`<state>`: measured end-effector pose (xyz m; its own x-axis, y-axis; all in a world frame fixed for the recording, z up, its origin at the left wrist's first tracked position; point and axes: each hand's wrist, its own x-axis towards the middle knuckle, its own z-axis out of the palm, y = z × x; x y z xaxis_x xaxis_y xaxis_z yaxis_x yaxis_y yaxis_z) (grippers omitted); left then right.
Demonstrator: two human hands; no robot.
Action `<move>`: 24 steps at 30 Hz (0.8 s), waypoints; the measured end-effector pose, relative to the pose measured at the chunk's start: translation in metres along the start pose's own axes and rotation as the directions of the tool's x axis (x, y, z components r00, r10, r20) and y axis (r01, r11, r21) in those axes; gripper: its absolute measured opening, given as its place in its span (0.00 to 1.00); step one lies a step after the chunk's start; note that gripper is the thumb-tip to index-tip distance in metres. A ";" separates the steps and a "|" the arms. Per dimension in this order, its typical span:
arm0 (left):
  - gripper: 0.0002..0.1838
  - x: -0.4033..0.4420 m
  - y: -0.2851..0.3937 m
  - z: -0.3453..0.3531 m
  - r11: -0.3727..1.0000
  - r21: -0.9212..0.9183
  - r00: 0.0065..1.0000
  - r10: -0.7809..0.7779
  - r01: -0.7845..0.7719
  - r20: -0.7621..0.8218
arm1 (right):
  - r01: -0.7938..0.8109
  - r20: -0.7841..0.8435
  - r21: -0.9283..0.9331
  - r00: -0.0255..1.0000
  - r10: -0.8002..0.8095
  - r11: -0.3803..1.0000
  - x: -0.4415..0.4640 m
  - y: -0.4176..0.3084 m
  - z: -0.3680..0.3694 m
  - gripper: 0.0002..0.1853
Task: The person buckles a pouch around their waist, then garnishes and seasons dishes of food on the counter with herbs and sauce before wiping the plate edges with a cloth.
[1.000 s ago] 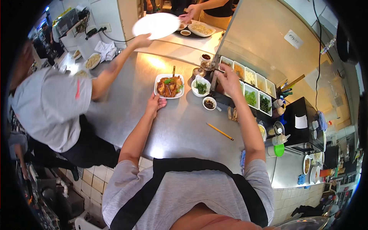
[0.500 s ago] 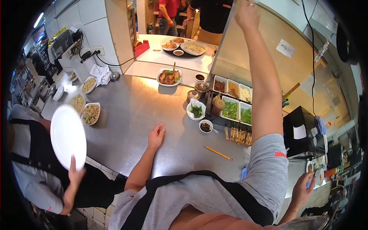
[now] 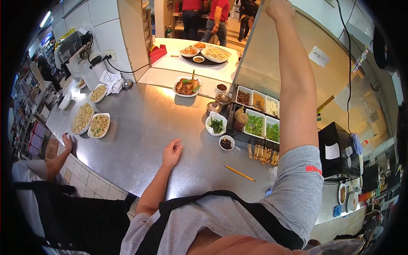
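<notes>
My left hand (image 3: 171, 154) rests on the steel counter (image 3: 140, 140), loosely curled with its fingers somewhat apart and nothing in it. Raised to the top edge of the view, my right hand (image 3: 280, 10) has its fingers closed; what they hold, if anything, is hidden. Beyond my left hand, a square white dish of glazed meat (image 3: 187, 86) sits on the ledge of the pass. Between my arms are a bowl of green leaves (image 3: 216, 124), a small cup of dark food (image 3: 226, 143) and a yellow pencil (image 3: 239, 173).
Topping trays (image 3: 254, 124) and clothespins (image 3: 263, 154) lie below my right arm. Several rice dishes (image 3: 82, 119) stand at the left. A co-worker's hand (image 3: 67, 143) is by the left counter edge. A dark tray (image 3: 203, 62) holds dishes on the pass.
My left hand has let go of the meat dish, now farther away on the ledge. My right hand has risen from the topping trays. The co-worker's white plate has left the view.
</notes>
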<state>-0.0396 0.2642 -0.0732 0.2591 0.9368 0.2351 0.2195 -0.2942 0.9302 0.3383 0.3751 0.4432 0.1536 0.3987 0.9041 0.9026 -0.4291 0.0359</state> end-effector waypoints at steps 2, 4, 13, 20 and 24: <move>0.16 0.000 0.002 0.000 1.000 -0.011 1.000 -0.009 0.009 0.004 | -0.006 0.020 -0.011 1.000 0.006 1.000 0.005 -0.001 0.002 0.21; 0.17 -0.001 0.004 -0.001 1.000 -0.004 1.000 -0.021 0.021 0.013 | -0.012 0.028 -0.021 1.000 0.012 1.000 0.009 -0.001 0.005 0.21; 0.16 0.001 0.001 0.001 0.999 0.038 1.000 -0.008 0.009 -0.014 | 0.038 0.038 -0.021 0.999 -0.038 0.999 0.006 -0.004 -0.001 0.21; 0.15 0.008 -0.008 0.002 0.997 0.057 0.997 -0.052 0.055 -0.064 | 0.227 -0.070 0.273 0.974 -0.216 0.935 -0.096 -0.037 -0.008 0.25; 0.15 0.009 -0.012 0.002 0.997 0.057 0.994 -0.053 0.059 -0.095 | -0.033 0.724 0.570 0.493 -0.483 0.821 -0.308 -0.088 -0.032 0.30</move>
<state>-0.0380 0.2754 -0.0829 0.1567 0.9649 0.2107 0.2874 -0.2487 0.9249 0.1987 0.2638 0.1753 -0.0689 0.9903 0.1203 0.9650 0.0968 -0.2436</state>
